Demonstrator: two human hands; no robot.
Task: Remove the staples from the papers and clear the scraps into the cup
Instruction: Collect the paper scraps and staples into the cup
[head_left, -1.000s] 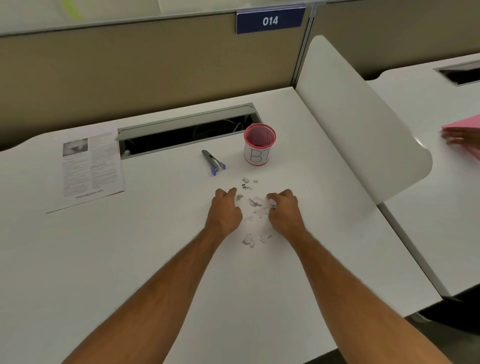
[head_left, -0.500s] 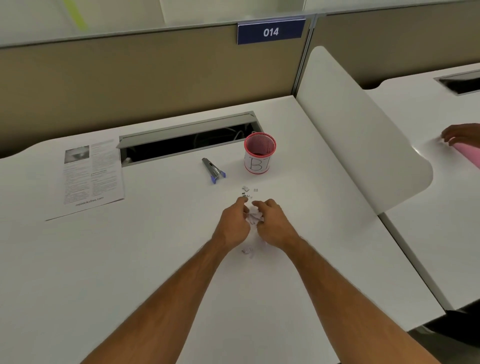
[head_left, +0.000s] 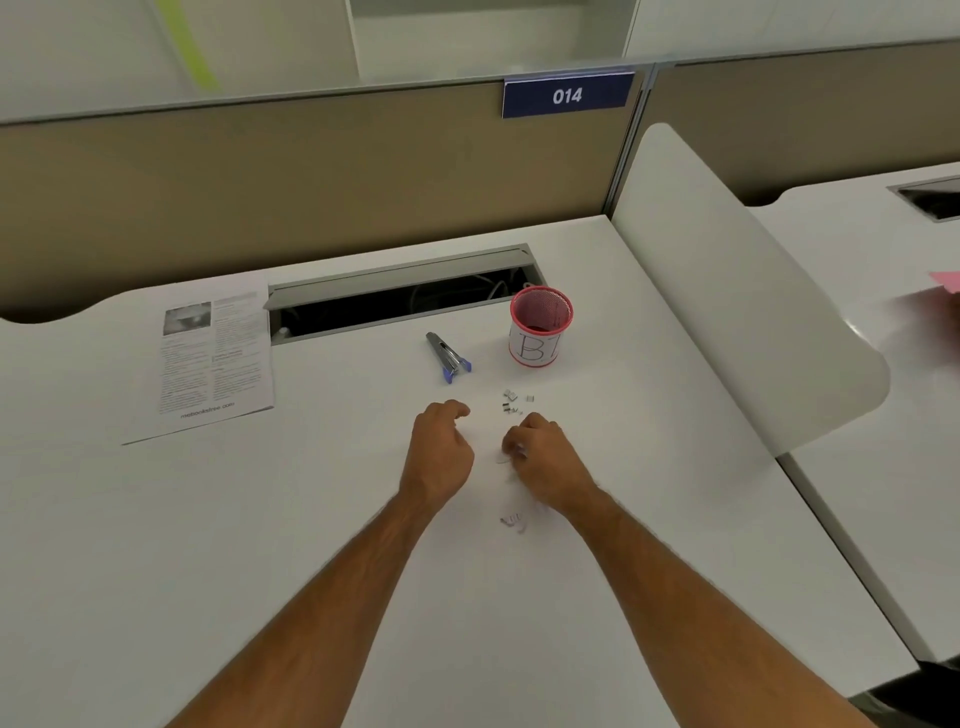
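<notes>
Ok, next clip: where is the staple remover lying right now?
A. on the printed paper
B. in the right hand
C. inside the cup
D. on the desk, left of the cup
D: the staple remover lies flat on the desk, left of the cup, untouched by either hand.

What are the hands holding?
The right hand pinches small white paper scraps at its fingertips. The left hand is curled, with nothing visible in it.
</notes>
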